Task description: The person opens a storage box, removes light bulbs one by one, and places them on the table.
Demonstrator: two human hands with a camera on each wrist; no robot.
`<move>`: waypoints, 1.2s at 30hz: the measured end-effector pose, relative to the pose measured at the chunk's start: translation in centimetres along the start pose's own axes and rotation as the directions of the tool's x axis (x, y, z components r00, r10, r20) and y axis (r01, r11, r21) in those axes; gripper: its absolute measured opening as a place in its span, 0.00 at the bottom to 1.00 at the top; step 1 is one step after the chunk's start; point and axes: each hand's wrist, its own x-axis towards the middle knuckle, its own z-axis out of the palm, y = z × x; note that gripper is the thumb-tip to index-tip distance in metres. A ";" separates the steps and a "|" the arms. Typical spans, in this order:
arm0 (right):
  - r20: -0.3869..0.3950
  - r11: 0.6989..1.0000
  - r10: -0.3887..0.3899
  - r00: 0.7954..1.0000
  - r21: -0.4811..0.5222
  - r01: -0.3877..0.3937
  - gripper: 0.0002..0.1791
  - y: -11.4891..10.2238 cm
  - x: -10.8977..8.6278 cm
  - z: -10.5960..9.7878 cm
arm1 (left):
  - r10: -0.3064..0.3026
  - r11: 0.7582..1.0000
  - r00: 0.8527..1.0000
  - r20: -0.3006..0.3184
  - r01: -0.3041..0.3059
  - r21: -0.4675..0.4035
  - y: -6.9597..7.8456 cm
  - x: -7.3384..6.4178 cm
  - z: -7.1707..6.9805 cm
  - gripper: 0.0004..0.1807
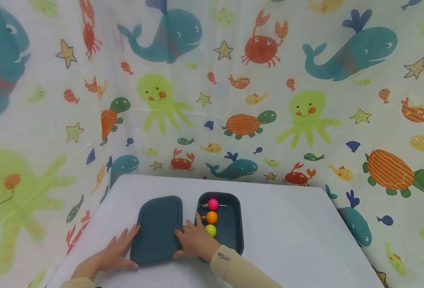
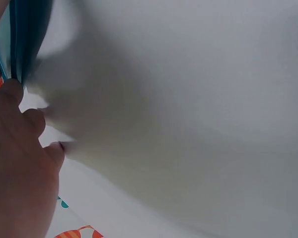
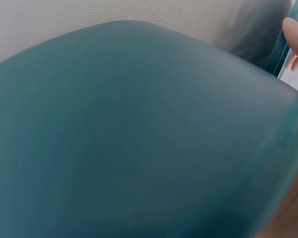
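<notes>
A dark blue lid [image 1: 158,230] lies flat on the white table. My left hand [image 1: 112,253] is at the lid's left edge, its fingers spread and fairly straight. In the left wrist view, fingertips of that hand [image 2: 20,148] are right at a blue edge. My right hand [image 1: 195,240] reaches between the lid and a dark blue box [image 1: 237,224], fingertips close to the lid's right edge and one finger over the box's left rim. Inside the box sit a pink bulb [image 1: 213,204], an orange bulb [image 1: 212,217] and a yellow bulb [image 1: 210,230], partly behind the right hand.
The white table [image 1: 287,232] extends to the right of the box. A curtain [image 1: 212,96] printed with sea animals hangs behind the table and along both sides. In the right wrist view, the box's blurred blue wall [image 3: 124,129] fills most of the picture.
</notes>
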 end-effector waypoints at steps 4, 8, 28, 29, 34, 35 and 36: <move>-0.002 1.000 -0.013 1.000 -0.014 0.013 0.39 0.0 -0.4 0.3 | -0.010 1.000 1.000 -0.002 0.010 0.010 0.1 -0.3 0.3 0.67; -0.014 0.999 -0.021 1.000 -0.033 0.020 0.36 0.0 -0.8 0.2 | -0.014 1.000 1.000 -0.005 0.014 0.008 0.4 -0.6 0.6 0.67; -0.061 0.997 -0.008 0.998 -0.079 0.003 0.35 0.8 -2.7 -1.0 | 0.066 0.998 0.996 -0.061 -0.066 0.002 3.6 0.2 1.6 0.65; -0.061 0.997 -0.007 0.998 -0.080 0.002 0.35 0.9 -2.9 -1.2 | 0.082 0.997 0.994 -0.067 -0.082 0.000 3.9 0.3 1.6 0.65; -0.071 0.997 0.005 0.997 -0.071 -0.011 0.35 1.7 -3.6 -1.6 | 0.100 0.995 0.991 -0.092 -0.101 -0.004 5.5 1.1 2.4 0.64; -0.075 0.998 0.010 0.997 -0.062 -0.015 0.36 1.9 -3.8 -1.6 | 0.104 0.994 0.990 -0.096 -0.105 -0.007 5.8 1.3 2.7 0.64; -0.086 0.999 0.013 0.996 -0.050 -0.017 0.36 2.2 -4.0 -1.6 | 0.108 0.994 0.989 -0.101 -0.109 -0.008 6.2 1.5 3.0 0.64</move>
